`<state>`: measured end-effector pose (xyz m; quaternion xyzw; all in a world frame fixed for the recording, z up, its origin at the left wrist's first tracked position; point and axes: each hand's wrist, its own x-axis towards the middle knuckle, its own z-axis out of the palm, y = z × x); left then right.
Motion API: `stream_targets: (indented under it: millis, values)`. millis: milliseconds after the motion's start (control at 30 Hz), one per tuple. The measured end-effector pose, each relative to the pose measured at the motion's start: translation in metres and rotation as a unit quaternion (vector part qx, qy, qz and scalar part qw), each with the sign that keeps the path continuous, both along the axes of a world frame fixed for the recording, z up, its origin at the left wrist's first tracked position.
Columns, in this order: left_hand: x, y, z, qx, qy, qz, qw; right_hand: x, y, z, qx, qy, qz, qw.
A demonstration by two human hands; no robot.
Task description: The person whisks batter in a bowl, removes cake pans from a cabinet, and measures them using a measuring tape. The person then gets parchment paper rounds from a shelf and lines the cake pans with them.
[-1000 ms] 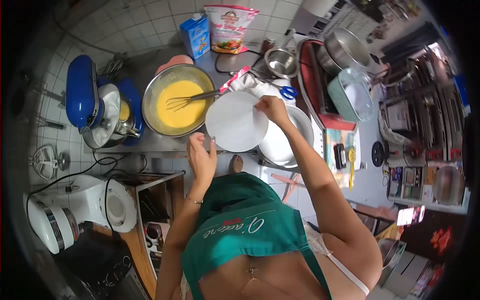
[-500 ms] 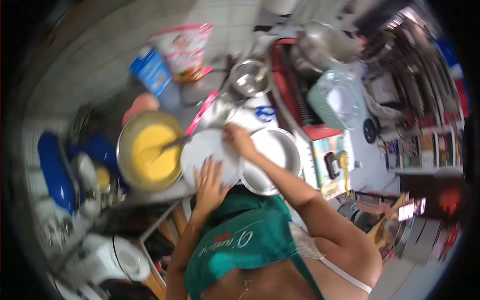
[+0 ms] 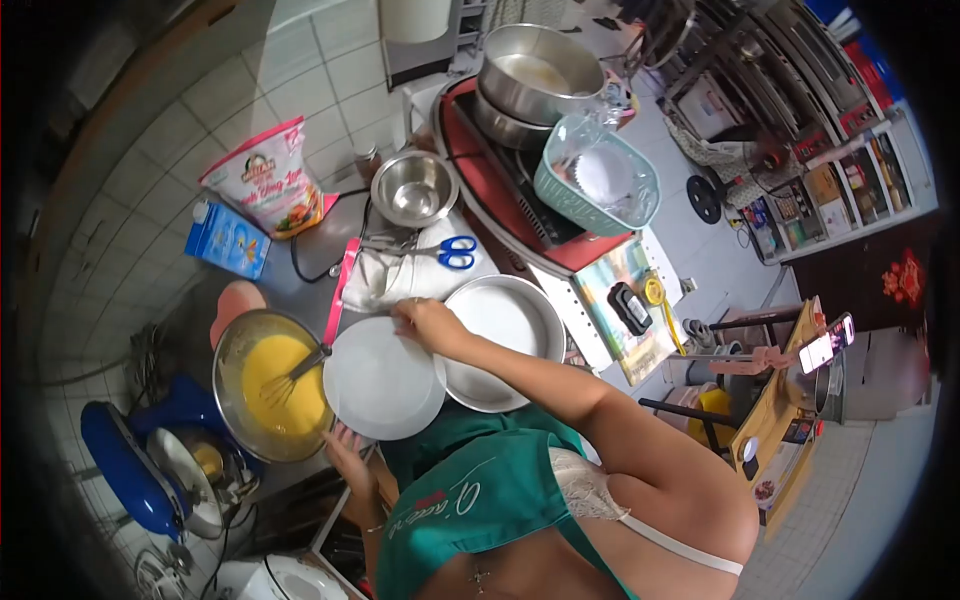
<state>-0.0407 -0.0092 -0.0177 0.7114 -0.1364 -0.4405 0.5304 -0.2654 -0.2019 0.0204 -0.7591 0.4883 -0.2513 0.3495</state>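
A white round sheet that looks like baking paper [image 3: 385, 385] is in front of me, its upper right edge pinched in my right hand [image 3: 428, 322]. My left hand [image 3: 348, 460] is at the sheet's lower left edge, fingers stretched out, close to the rim of a metal mixing bowl. Yellow batter [image 3: 275, 375] fills part of that bowl [image 3: 232, 425], and a whisk [image 3: 300, 372] leans in it against the rim. To the right, under my right forearm, stands a round cake pan [image 3: 505, 325] with a pale inside; the forearm covers part of it.
Behind are a white cloth [image 3: 400, 280], blue-handled scissors [image 3: 456, 252], a small steel bowl [image 3: 414, 190], a flour bag [image 3: 268, 180] and a blue carton [image 3: 228, 240]. Pots [image 3: 540, 75] and a green basket [image 3: 590, 205] stand back right. A blue stand mixer [image 3: 130, 470] is at left.
My left hand has slid off the top of the white sheet, down and left to its edge. My right hand stays at the sheet's upper edge. The view has turned and sharpened.
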Motion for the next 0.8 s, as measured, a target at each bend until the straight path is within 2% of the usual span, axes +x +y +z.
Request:
stream_targets:
  millis: [133, 200, 267, 367, 567, 700, 767, 800]
  values:
    - [0.013, 0.013, -0.015, -0.04, 0.001, 0.012, 0.999, 0.003, 0.001, -0.013, 0.051, 0.003, -0.012, 0.999]
    - [0.01, 0.007, 0.005, -0.045, 0.041, 0.086, 0.994, 0.003, 0.001, -0.013, 0.002, -0.002, -0.009, 1.0]
    - [0.021, 0.009, 0.0, -0.104, 0.071, 0.115, 0.985, 0.004, 0.001, -0.005, 0.022, 0.007, -0.009, 1.0]
    - [0.036, 0.014, 0.007, -0.195, 0.11, 0.084, 0.971, 0.008, 0.002, -0.001, 0.036, 0.009, -0.009, 0.999]
    - [0.052, 0.019, 0.011, -0.173, 0.056, 0.098, 0.978, 0.016, 0.003, -0.005, 0.027, 0.03, 0.002, 0.999]
    - [0.034, 0.038, 0.012, -0.124, 0.103, 0.088, 0.983, 0.016, 0.004, 0.002, 0.025, 0.032, 0.019, 0.999]
    - [0.012, 0.038, 0.017, -0.066, 0.08, 0.008, 0.995, 0.012, 0.004, 0.003, 0.047, 0.049, 0.02, 0.997]
    - [0.002, 0.038, 0.021, -0.033, 0.065, -0.028, 0.997, 0.012, 0.002, -0.007, 0.022, 0.069, 0.021, 0.997]
